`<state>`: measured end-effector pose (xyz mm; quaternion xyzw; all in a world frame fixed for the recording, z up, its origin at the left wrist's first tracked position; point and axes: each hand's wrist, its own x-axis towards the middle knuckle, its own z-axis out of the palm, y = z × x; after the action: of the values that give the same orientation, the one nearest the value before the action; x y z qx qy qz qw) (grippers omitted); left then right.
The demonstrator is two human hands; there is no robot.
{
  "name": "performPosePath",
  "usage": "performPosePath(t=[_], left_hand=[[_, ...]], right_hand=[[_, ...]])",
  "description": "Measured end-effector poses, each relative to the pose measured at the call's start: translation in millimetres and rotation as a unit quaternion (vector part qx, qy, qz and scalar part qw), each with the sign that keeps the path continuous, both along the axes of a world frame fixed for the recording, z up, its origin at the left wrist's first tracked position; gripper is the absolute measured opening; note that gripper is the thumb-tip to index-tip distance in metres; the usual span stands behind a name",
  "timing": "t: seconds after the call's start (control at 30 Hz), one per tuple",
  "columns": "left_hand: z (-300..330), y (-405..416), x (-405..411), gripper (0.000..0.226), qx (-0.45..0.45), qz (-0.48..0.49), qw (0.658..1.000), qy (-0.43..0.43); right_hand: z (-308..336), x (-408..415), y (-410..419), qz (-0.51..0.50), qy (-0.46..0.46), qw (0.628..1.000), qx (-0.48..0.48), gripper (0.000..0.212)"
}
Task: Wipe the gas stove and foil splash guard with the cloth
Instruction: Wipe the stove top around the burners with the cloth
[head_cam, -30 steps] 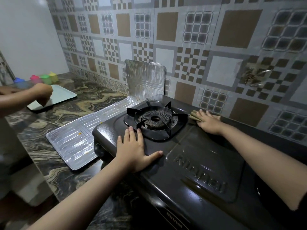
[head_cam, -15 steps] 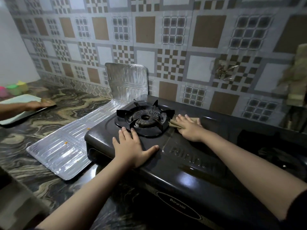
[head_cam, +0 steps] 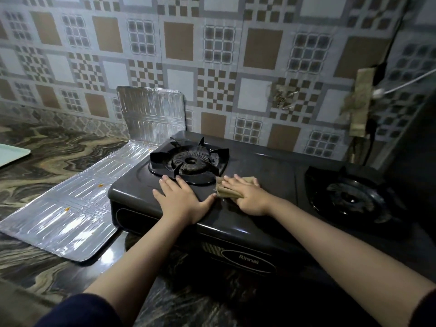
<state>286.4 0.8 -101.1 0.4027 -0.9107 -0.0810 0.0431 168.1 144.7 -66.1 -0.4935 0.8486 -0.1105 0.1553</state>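
The right hand point(head_cam: 250, 197) presses flat on a folded brownish cloth point(head_cam: 227, 192), fingers straight over it, so its grip is released rather than curled round the fabric; the cloth lies on the top of the black gas stove point(head_cam: 259, 215), just right of the left burner point(head_cam: 190, 162) and touching that burner's outer ring. The left hand point(head_cam: 181, 199) rests palm down on the stove top beside it, fingers spread and straight, thumb reaching toward the cloth, grip likewise released and holding nothing. The stove carries two burners, the left one with its black pan support and the right burner point(head_cam: 351, 199) in shadow. On the front panel an oval badge reads "Rinnal" point(head_cam: 249, 261). To the left of the stove the foil splash guard point(head_cam: 77, 199) lies mostly flat on the marbled desk point(head_cam: 47, 147), with one panel point(head_cam: 151, 114) standing upright against the patterned tile wall point(head_cam: 212, 43); a few small orange specks sit on the flat part. A pale tray's corner point(head_cam: 11, 154) shows at the far left edge. On the wall at right hang one brownish strip point(head_cam: 361, 102) and cables point(head_cam: 401, 83). Both forearms are bare, with dark sleeves at the bottom of the view.
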Motion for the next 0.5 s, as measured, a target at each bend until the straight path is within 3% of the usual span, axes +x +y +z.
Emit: performPosePath(t=[0.5], left_hand=[[0.8, 1.1, 2.7, 0.121, 0.012, -0.014, 1.000, 0.014]], right_hand=[[-10.0, 37.3, 41.4, -0.004, -0.064, 0.997, -0.049, 0.072]])
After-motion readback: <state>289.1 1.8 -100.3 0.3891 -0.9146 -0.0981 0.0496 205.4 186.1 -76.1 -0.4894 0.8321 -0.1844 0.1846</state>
